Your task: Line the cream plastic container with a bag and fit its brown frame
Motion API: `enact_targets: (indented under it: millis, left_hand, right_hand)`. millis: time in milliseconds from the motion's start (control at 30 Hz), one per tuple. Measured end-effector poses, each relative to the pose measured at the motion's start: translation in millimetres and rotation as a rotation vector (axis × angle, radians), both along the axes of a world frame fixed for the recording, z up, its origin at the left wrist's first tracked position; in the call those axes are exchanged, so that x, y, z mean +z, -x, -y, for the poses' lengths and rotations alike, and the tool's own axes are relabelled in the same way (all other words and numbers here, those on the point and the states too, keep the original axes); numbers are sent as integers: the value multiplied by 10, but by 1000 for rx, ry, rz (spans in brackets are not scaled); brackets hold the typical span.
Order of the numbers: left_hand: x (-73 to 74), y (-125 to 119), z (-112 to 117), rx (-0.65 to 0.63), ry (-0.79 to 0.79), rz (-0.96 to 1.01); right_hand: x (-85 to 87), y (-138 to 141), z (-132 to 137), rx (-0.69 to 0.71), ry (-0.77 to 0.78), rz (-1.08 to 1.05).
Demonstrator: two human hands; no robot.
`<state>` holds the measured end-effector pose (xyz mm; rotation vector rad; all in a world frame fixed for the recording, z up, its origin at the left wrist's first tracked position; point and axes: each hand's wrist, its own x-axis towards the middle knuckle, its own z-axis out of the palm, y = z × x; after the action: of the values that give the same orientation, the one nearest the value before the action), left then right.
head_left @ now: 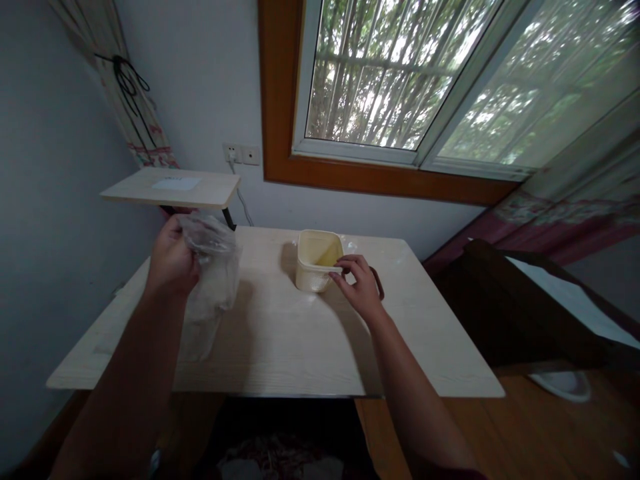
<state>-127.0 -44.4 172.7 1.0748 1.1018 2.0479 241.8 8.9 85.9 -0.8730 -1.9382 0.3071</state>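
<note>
My left hand (174,259) is closed on the top of a clear plastic bag (213,267), which hangs down over the left part of the table. A cream-coloured plastic basket (313,277) stands upright on the table near its middle, its mouth facing up. My right hand (359,285) pinches the basket's front right rim between thumb and fingers. Something brown and curved (377,283) shows just beside the right hand; what it is I cannot make out. The bag's contents, if any, are hard to see.
The light wooden table (300,353) reaches the wall. A small raised shelf (200,190) with a white paper label (177,183) stands at its back left. A wall socket (241,154) with a plugged cable is behind. Dark furniture (540,307) stands to the right.
</note>
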Motion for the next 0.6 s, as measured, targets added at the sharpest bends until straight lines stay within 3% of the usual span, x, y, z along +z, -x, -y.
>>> enact_targets:
  millis: [267, 600]
  left_hand:
    - [-177, -24, -40, -83, 167, -89]
    - [-171, -296, -61, -47, 219, -413]
  right_hand:
    - [25, -298, 31, -56, -32, 8]
    - [35, -457, 130, -206, -119, 3]
